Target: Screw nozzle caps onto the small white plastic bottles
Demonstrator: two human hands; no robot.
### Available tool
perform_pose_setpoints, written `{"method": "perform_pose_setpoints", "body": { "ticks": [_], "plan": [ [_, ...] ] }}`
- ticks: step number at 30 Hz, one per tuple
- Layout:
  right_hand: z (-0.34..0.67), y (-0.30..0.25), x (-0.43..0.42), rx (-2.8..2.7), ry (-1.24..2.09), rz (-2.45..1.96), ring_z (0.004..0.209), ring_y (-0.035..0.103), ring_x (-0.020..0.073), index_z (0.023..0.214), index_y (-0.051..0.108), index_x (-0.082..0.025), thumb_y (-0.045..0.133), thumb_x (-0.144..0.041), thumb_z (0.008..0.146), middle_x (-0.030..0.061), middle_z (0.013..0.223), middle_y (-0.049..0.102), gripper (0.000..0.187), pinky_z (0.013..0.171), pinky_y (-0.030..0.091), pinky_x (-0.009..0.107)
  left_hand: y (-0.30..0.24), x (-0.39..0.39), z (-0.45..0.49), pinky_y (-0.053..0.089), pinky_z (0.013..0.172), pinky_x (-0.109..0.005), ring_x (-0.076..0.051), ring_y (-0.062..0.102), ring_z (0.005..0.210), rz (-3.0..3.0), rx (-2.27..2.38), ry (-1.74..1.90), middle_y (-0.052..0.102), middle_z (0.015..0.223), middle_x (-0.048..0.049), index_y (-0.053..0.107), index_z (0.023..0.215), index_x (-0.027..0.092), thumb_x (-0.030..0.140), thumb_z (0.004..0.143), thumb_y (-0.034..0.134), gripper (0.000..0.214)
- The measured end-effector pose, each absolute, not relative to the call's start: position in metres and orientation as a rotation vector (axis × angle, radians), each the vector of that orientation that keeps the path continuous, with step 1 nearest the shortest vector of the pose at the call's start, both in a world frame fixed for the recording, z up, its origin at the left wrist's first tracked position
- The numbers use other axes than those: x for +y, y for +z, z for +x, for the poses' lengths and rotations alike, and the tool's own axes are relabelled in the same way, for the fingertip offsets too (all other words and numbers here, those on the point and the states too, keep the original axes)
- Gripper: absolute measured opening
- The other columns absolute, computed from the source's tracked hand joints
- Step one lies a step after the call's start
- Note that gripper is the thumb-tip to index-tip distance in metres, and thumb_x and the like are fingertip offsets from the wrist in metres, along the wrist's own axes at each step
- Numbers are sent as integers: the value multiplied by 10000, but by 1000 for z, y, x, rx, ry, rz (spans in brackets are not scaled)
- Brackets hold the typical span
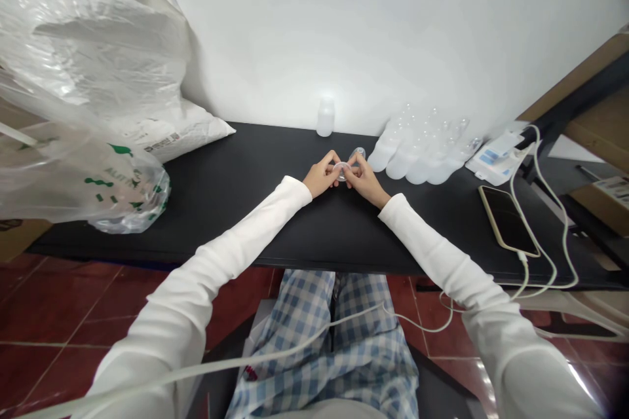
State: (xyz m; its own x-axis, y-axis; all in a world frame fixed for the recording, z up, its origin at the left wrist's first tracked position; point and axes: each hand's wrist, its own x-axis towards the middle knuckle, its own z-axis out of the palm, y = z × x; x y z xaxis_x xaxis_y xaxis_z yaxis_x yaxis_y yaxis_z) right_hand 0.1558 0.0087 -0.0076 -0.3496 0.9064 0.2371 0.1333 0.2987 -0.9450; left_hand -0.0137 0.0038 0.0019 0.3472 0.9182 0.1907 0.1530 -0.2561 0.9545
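My left hand [320, 177] and my right hand [365, 179] meet over the black table. Their fingers are closed on opposite sides of a small clear round plastic piece [343, 171], which looks like a lid. Just behind my right hand lies another clear plastic piece [358, 153], partly covered by the fingers. A translucent white bottle [325, 119] stands upright against the wall, beyond my hands. To the right of my right hand, several similar bottles [417, 154] lie in a group with their bases toward me.
Plastic bags [132, 190] and a large white sack [98, 46] fill the left end of the black table [236, 200]. At the right are a phone [508, 219] on a charging cable [565, 236] and a white-and-blue packet [496, 156]. A cable also crosses my lap.
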Motion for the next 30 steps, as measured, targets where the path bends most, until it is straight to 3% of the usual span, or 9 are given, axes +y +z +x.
{"method": "perform_pose_setpoints", "body": {
  "ticks": [12, 18, 21, 25, 30],
  "plan": [
    [152, -5, 2, -1693, 1068, -960, 505, 482, 126, 890, 384, -264, 615, -685, 857, -41, 617, 539, 482, 475, 343, 273, 0, 7, -9, 409, 512, -174, -73, 538, 482, 1547, 982, 1043, 582, 549, 78, 444, 913, 206, 235, 927, 559, 120],
    [156, -4, 9, -1536, 1191, -946, 458, 442, 97, 1098, 372, -269, 497, -755, 873, -71, 662, 568, 550, 438, 314, 237, -1, 18, -11, 416, 497, -170, -79, 540, 487, 1261, 976, 1067, 617, 613, 80, 380, 976, 221, 115, 802, 573, 281],
    [157, -2, 9, -1572, 1205, -953, 478, 442, 88, 1176, 419, -256, 573, -730, 845, -60, 698, 580, 599, 440, 323, 235, 2, 17, -15, 411, 486, -165, -85, 552, 498, 1266, 853, 1029, 631, 628, 71, 403, 986, 220, 138, 735, 570, 312],
    [154, 5, 3, -1693, 1168, -894, 541, 435, 78, 1068, 579, -226, 636, -716, 811, -34, 744, 571, 556, 471, 358, 241, 9, 12, -19, 426, 498, -181, -94, 567, 527, 1235, 691, 1016, 644, 659, 34, 461, 933, 204, 238, 709, 591, 261],
    [152, 4, 3, -1676, 1017, -947, 583, 452, 94, 907, 595, -211, 622, -735, 806, -10, 747, 570, 535, 500, 378, 260, 13, 10, -20, 490, 574, -236, -113, 602, 578, 1135, 692, 999, 665, 743, -8, 530, 950, 184, 222, 719, 565, 237]
  ]
}}
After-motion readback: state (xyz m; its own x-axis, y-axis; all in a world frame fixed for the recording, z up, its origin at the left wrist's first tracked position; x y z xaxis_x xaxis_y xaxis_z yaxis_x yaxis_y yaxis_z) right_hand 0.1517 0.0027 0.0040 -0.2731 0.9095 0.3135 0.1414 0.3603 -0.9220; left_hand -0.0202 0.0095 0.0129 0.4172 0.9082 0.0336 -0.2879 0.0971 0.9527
